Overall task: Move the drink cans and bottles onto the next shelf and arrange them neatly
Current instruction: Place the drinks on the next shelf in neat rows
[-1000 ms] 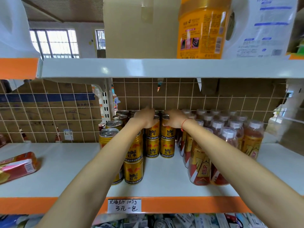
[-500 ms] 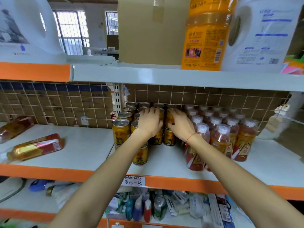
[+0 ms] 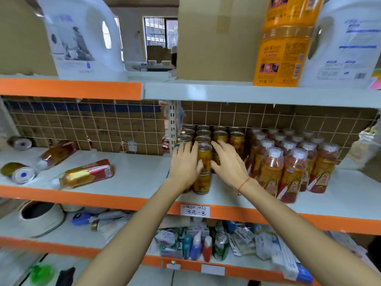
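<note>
My two hands are out in front of me, over the right shelf [image 3: 237, 195]. The left hand [image 3: 185, 164] and the right hand [image 3: 227, 162] are both loose, fingers spread, holding nothing. Between them stands a stack of cans [image 3: 204, 168], upright, near the shelf's front edge. Each hand touches or nearly touches a side of it; I cannot tell which. Behind it more cans [image 3: 214, 135] fill the back left corner, with bottles [image 3: 288, 162] beside them. I think the stack needs a push straight back.
</note>
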Demonstrator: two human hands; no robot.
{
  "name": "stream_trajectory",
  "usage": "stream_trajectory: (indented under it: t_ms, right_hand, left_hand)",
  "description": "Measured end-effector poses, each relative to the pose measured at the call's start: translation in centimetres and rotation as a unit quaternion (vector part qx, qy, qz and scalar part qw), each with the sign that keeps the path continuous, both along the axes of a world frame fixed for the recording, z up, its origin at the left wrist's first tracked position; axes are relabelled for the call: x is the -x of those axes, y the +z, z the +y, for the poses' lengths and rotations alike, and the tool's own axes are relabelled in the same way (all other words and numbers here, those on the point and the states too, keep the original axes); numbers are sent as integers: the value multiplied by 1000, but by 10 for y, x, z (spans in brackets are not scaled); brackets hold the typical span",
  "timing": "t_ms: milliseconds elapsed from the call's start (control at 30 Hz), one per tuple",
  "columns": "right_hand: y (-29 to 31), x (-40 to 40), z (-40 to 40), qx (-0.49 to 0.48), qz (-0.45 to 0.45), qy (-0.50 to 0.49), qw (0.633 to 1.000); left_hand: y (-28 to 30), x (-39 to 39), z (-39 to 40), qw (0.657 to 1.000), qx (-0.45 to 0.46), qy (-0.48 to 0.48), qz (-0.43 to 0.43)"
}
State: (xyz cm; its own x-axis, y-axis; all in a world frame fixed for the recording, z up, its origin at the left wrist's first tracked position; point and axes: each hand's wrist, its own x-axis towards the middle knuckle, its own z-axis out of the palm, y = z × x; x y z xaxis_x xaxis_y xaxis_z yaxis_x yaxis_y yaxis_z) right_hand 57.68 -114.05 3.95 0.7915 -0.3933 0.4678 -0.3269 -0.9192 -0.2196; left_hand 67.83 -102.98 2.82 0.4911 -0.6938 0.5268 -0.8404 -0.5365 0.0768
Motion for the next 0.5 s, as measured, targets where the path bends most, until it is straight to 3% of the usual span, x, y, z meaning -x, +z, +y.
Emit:
stream_trajectory:
  t_ms: [500]
  right_hand:
    - [-14,-43,172,-27,-1,92,995]
  left_hand:
    - [-18,-31,198,997,8,74,25]
